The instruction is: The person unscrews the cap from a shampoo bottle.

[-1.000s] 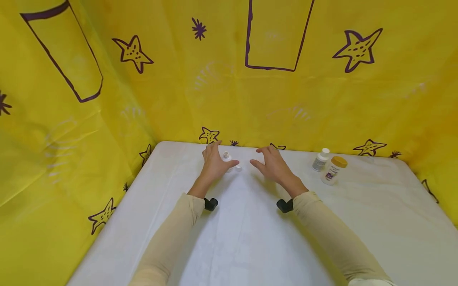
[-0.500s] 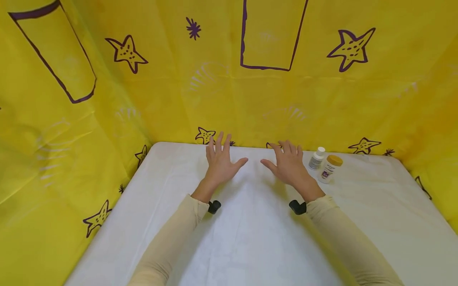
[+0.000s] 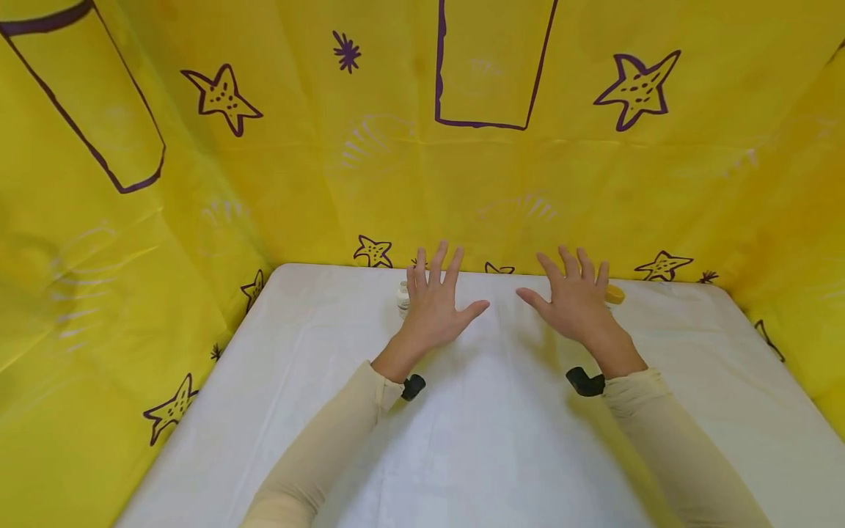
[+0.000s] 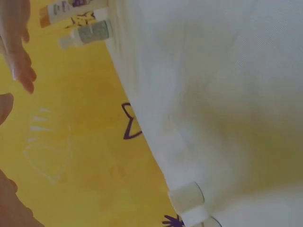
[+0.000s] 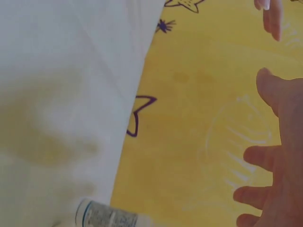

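Fingers spread and straight, my left hand (image 3: 436, 308) hovers above the far part of the table, holding nothing. Partly behind it stands a small uncapped white bottle (image 3: 403, 299); a small white cap (image 4: 186, 196) shows near that bottle in the left wrist view. My right hand (image 3: 582, 304), also spread with nothing in it, hangs in front of two bottles. One is white with an orange-yellow cap (image 3: 615, 294), mostly covered by the hand. The other, a white bottle with a grey label (image 4: 92, 33), is hidden in the head view but shows in both wrist views.
The table (image 3: 462, 440) wears a white cloth. Yellow fabric walls (image 3: 488, 169) with purple starfish drawings rise right behind its far edge and along the left and right sides. A dark wrist camera (image 3: 586, 382) sits below the right wrist, another (image 3: 414, 387) below the left.
From loosely curved, both hands have straightened and spread their fingers. They have moved right, the right hand farther, now covering the bottles there. The left hand has uncovered part of the uncapped bottle again.
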Demonstrator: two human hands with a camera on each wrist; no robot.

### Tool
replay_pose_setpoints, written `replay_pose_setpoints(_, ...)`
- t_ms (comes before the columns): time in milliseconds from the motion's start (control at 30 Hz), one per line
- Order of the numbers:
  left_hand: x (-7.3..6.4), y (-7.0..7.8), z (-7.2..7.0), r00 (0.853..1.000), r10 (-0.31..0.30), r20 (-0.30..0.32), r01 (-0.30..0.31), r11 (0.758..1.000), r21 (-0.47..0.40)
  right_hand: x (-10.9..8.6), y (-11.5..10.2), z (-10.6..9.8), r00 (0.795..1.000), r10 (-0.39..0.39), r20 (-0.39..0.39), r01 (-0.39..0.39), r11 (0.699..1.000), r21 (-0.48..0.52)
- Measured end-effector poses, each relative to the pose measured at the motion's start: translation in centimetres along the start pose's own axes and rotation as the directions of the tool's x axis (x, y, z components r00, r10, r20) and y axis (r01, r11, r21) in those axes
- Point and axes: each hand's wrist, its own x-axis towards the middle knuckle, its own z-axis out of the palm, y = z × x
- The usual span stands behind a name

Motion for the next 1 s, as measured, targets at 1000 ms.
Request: replay_pose_setpoints(1000,2.5,8.0,6.6,0.977,0.187,0.106,-0.17,0.974,-0.151,-4.7,8.1,-2.4,0.986,0.099,-0.132,-0.078,0.985,0.155)
